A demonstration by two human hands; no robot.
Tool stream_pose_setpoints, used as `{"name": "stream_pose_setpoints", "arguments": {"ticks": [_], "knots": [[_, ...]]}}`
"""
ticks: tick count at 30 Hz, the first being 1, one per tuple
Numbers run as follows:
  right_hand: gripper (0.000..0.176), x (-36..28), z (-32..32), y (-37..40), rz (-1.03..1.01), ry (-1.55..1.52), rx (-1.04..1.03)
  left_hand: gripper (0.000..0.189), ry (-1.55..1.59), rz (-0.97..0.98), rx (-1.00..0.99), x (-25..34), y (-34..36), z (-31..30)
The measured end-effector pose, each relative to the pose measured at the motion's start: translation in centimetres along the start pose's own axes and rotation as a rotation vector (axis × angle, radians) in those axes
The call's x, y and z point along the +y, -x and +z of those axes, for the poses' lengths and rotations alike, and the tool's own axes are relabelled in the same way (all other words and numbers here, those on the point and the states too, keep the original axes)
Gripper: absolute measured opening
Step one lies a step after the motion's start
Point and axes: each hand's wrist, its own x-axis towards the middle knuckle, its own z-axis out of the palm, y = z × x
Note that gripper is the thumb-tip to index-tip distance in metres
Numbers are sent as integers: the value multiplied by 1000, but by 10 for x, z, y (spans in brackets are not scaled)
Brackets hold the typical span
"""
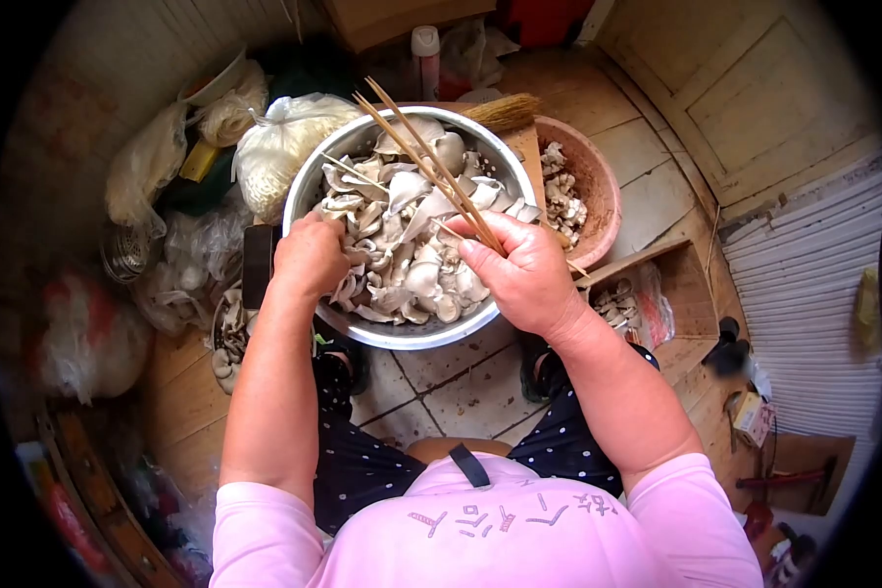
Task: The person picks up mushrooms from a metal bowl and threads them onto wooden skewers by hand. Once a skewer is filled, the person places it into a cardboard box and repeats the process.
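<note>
A large metal basin (405,338) full of torn grey-white oyster mushrooms (392,284) stands between my knees. My left hand (309,257) reaches over its left rim, fingers curled down among the mushrooms; what they hold is hidden. Several bamboo skewers (431,167) are gripped in my right hand (524,265), between thumb and fingers over the basin's right side. Their long ends slant up and left past the far rim. One thin stick (355,173) lies across the mushrooms at the upper left.
Right of the basin sits a reddish bowl (608,186) with mushroom pieces, and below it a wooden box (691,279) holding mushrooms and plastic. Plastic bags (289,147) crowd the left. A spray can (425,59) and straw brush (505,112) are behind.
</note>
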Motion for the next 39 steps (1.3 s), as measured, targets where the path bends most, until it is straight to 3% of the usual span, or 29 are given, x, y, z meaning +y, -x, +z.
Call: {"name": "stream_pose_setpoints", "arguments": {"ticks": [2,4,8,10,13,16,20,22,26,28,30,32,35,39], "knots": [[24,3,1,0,-14,10,5,25,-11,64,5,-1,0,-7],[24,2,0,1,14,6,-13,17,243,-126,-182,-4,-2,-18],[23,2,1,2,84,13,-66,19,426,-136,-35,-13,0,-20],[23,3,3,3,80,2,-76,19,439,-134,-45,-13,-3,-11],[23,4,5,3,-11,28,-75,18,295,22,2,-11,1,-1],[28,5,7,3,-6,32,-56,19,194,-34,-164,-6,-2,-9],[28,4,5,4,-14,64,-61,19,343,-89,-103,-16,-3,-15],[28,3,5,4,-6,74,-62,21,591,-143,80,-15,-3,-18],[23,-1,5,5,14,36,-79,15,984,-104,167,7,-2,-22],[23,-1,4,5,14,38,-80,10,1038,-104,194,11,-3,-21],[23,-1,3,6,19,68,-80,12,1367,-107,259,15,-2,-26],[23,0,1,7,19,72,-74,16,1411,-116,238,15,0,-35],[23,1,1,7,18,60,-71,24,1870,-152,195,9,-1,-35],[23,0,1,7,20,66,-71,16,2173,-182,151,1,-2,-36]]}}
